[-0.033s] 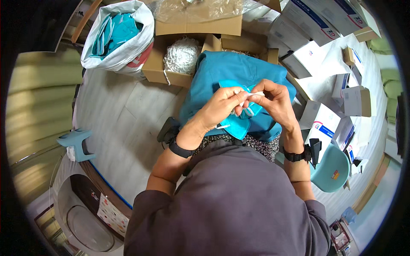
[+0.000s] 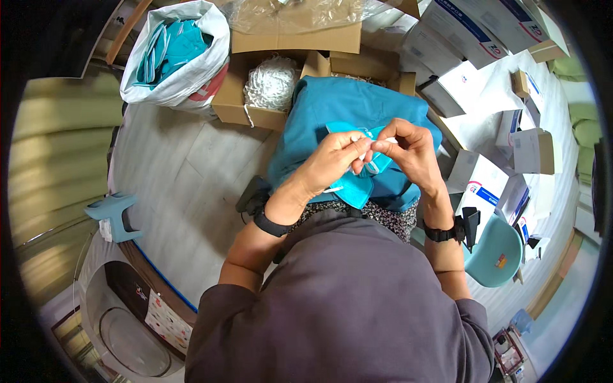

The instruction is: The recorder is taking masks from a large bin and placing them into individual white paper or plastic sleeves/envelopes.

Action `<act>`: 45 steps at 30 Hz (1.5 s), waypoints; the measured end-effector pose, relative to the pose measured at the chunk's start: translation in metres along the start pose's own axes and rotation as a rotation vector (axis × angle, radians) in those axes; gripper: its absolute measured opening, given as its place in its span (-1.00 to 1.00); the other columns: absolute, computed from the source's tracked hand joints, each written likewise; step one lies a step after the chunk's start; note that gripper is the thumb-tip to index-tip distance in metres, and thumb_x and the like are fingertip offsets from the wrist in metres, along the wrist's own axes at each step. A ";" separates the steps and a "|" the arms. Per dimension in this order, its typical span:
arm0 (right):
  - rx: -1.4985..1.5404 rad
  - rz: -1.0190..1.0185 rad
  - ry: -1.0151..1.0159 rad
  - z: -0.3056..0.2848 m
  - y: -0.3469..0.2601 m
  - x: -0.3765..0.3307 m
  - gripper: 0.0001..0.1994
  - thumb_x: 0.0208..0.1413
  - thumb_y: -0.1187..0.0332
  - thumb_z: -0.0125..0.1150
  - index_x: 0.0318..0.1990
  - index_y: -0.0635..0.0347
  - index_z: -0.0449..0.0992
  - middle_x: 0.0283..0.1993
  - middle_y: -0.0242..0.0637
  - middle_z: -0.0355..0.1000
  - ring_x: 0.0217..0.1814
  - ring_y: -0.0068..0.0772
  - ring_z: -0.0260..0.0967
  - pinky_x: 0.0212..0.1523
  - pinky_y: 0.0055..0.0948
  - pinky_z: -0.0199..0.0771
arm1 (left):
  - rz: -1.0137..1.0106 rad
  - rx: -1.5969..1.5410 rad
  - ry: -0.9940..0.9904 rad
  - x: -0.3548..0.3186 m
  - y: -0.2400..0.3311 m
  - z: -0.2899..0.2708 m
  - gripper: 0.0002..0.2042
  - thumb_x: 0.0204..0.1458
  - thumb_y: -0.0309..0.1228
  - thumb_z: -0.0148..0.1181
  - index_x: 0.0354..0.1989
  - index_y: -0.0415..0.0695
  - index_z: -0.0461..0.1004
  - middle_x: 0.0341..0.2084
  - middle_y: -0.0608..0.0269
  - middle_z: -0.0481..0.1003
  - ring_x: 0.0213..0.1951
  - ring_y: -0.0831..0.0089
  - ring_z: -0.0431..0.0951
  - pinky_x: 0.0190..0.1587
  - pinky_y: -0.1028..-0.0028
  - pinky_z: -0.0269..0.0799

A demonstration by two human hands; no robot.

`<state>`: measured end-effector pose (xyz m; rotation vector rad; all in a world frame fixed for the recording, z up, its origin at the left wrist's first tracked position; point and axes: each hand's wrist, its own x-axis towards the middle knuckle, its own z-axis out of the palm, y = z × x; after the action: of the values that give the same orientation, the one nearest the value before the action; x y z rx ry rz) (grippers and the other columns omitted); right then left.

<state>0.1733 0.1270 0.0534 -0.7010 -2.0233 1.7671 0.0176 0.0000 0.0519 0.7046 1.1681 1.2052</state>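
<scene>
Over my lap, my left hand (image 2: 329,156) and my right hand (image 2: 412,150) meet with fingers closed in a pinch. Between their fingertips is a thin white band (image 2: 383,140), partly hidden by the fingers. Bright teal flat pieces that look like fabric face masks (image 2: 354,191) lie just beneath, one reaching toward my waist. My left fingers cover part of them, and a white cord end sticks out beside my left wrist. Under all this a darker blue cloth (image 2: 383,99) is spread across my lap.
Beyond my knees stands an open cardboard box (image 2: 227,96) holding a tangled bundle of white cord (image 2: 271,83). Left of it, a white sack (image 2: 217,29) holds many teal pieces. White cartons (image 2: 479,185) and a teal stool (image 2: 495,252) are on the right; a blue-grey stool (image 2: 115,210) stands left.
Slightly less of the white band shows between my fingertips. My arms and the things around me stay in place.
</scene>
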 end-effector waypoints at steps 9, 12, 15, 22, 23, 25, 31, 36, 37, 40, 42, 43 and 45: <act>-0.133 -0.048 0.463 -0.049 0.037 -0.014 -0.88 0.02 0.53 0.36 -0.47 0.30 0.51 -0.54 -0.50 0.41 -0.49 -0.76 0.23 -0.44 -0.70 0.22 | -0.014 -0.079 -0.024 -0.031 -0.033 0.030 -0.65 0.35 -0.24 -0.17 -0.50 -0.15 0.26 -0.59 0.39 0.25 -0.53 0.63 0.26 -0.42 0.56 0.23; -0.193 -0.004 0.542 -0.056 0.042 -0.020 -0.87 0.02 0.49 0.37 -0.47 0.29 0.53 -0.56 -0.53 0.38 -0.50 -0.76 0.19 -0.46 -0.70 0.15 | -0.045 -0.130 -0.065 -0.044 -0.032 0.028 -0.64 0.35 -0.25 -0.18 -0.50 -0.18 0.23 -0.61 0.39 0.21 -0.54 0.61 0.27 -0.41 0.52 0.28; -0.177 0.021 0.615 -0.067 0.052 -0.026 -0.86 0.02 0.46 0.39 -0.46 0.29 0.54 -0.56 -0.57 0.35 -0.50 -0.76 0.15 -0.48 -0.70 0.09 | -0.088 -0.189 -0.079 -0.059 -0.030 0.024 -0.65 0.36 -0.26 -0.18 -0.50 -0.16 0.21 -0.62 0.41 0.15 -0.55 0.59 0.24 -0.42 0.51 0.27; -0.236 -0.006 0.771 -0.112 0.062 -0.041 -0.88 0.08 0.45 0.31 -0.46 0.26 0.57 -0.56 -0.55 0.39 -0.50 -0.76 0.19 -0.48 -0.71 0.12 | -0.091 -0.224 -0.115 -0.084 -0.036 -0.001 -0.60 0.37 -0.20 -0.24 -0.55 -0.12 0.16 -0.66 0.40 0.13 -0.57 0.55 0.24 -0.41 0.48 0.28; -0.287 -0.003 0.692 -0.101 0.048 -0.033 -0.89 0.08 0.45 0.32 -0.45 0.26 0.57 -0.54 -0.53 0.41 -0.49 -0.76 0.21 -0.47 -0.71 0.13 | -0.099 -0.248 -0.128 -0.074 -0.040 0.002 -0.60 0.36 -0.20 -0.24 -0.55 -0.11 0.17 -0.67 0.40 0.14 -0.57 0.53 0.27 -0.40 0.46 0.28; -0.174 -0.076 0.508 -0.062 0.023 -0.017 -0.91 0.08 0.46 0.33 -0.41 0.27 0.57 -0.50 -0.51 0.43 -0.44 -0.75 0.26 -0.44 -0.71 0.17 | -0.119 -0.456 -0.073 -0.046 -0.051 0.010 -0.64 0.31 -0.23 -0.19 -0.56 -0.08 0.14 -0.67 0.38 0.17 -0.53 0.46 0.31 -0.30 0.42 0.31; -0.250 -0.208 0.249 0.002 -0.018 0.006 -0.86 0.04 0.45 0.37 -0.43 0.29 0.52 -0.50 -0.45 0.37 -0.45 -0.69 0.24 -0.41 -0.63 0.25 | -0.223 -0.930 -0.144 0.010 -0.085 -0.011 -0.71 0.15 -0.23 -0.10 -0.32 -0.21 0.44 -0.35 0.08 0.52 -0.24 0.14 0.54 -0.04 0.13 0.44; -0.216 -0.199 0.225 0.012 -0.017 0.008 -0.85 0.06 0.42 0.36 -0.42 0.29 0.53 -0.50 -0.43 0.38 -0.45 -0.67 0.26 -0.41 -0.61 0.25 | -0.203 -1.129 -0.029 0.011 -0.087 -0.015 -0.63 0.17 -0.24 -0.05 -0.09 -0.31 0.49 -0.16 -0.08 0.55 -0.07 0.06 0.55 0.07 0.09 0.45; -0.215 -0.208 0.222 0.013 -0.017 0.008 -0.86 0.07 0.42 0.35 -0.42 0.29 0.53 -0.50 -0.43 0.39 -0.45 -0.67 0.26 -0.41 -0.61 0.25 | -0.188 -1.152 -0.021 0.013 -0.093 -0.018 -0.63 0.17 -0.25 -0.02 -0.07 -0.32 0.49 -0.16 -0.10 0.54 -0.05 0.04 0.55 0.08 0.07 0.45; -0.222 -0.214 0.205 0.016 -0.022 0.012 -0.87 0.07 0.42 0.34 -0.39 0.29 0.54 -0.48 -0.42 0.40 -0.42 -0.65 0.29 -0.38 -0.60 0.29 | -0.163 -1.174 -0.012 0.015 -0.103 -0.025 -0.66 0.20 -0.28 0.04 -0.06 -0.35 0.48 -0.16 -0.11 0.54 -0.06 0.07 0.56 0.08 0.15 0.47; -0.149 -0.211 0.198 0.017 -0.026 0.014 -0.89 0.08 0.44 0.32 -0.37 0.30 0.56 -0.44 -0.40 0.43 -0.40 -0.64 0.33 -0.35 -0.59 0.33 | -0.141 -1.154 -0.022 0.016 -0.102 -0.028 -0.67 0.22 -0.30 0.01 -0.05 -0.36 0.47 -0.16 -0.09 0.54 -0.07 0.10 0.56 0.07 0.20 0.49; -0.070 -0.210 0.191 0.019 -0.027 0.015 -0.91 0.09 0.45 0.31 -0.36 0.30 0.57 -0.41 -0.39 0.46 -0.38 -0.64 0.35 -0.33 -0.58 0.35 | -0.131 -1.129 0.022 0.017 -0.108 -0.033 -0.68 0.24 -0.32 -0.01 -0.04 -0.35 0.45 -0.14 -0.08 0.53 -0.06 0.11 0.55 0.08 0.20 0.48; 0.051 -0.158 0.224 0.021 -0.027 0.014 -0.91 0.10 0.44 0.29 -0.33 0.30 0.59 -0.36 -0.33 0.52 -0.37 -0.57 0.41 -0.31 -0.53 0.41 | -0.114 -1.081 0.111 0.017 -0.126 -0.046 -0.71 0.26 -0.36 -0.06 -0.02 -0.32 0.43 -0.10 -0.06 0.52 -0.05 0.13 0.54 0.09 0.21 0.45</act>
<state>0.1463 0.1156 0.0766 -0.6708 -1.8255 1.5701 0.0153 -0.0246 -0.0811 -0.2447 0.4780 1.5470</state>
